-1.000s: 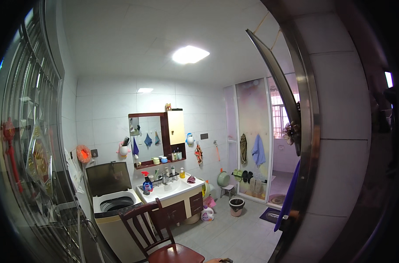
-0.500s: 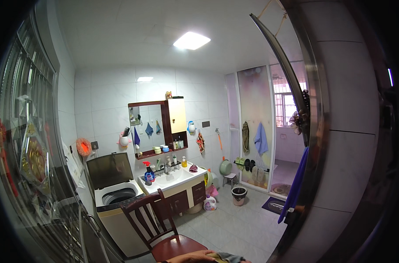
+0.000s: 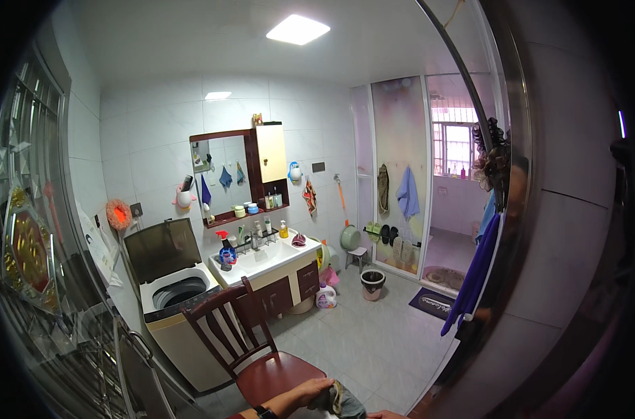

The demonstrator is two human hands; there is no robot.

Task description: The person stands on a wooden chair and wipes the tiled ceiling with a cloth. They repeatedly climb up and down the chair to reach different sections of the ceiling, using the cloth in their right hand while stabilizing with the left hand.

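Note:
At the lower edge my left hand, with a dark band on its wrist, has its fingers closed on a bunched grey-green cloth. The cloth hangs in front of the red-brown chair seat. Only a sliver of my right hand shows, just right of the cloth and cut off by the frame. Its fingers are hidden. Beyond the chair stands a top-loading washing machine with its lid raised; the part of its drum that shows is dark.
Right of the washer is a sink cabinet with bottles on top. A bin, a detergent jug and a dark mat are on the tiled floor. A purple cloth hangs by the doorframe at right.
The view has tilted down and shifted, so the room sits higher in the picture. More of my left forearm and the cloth now shows.

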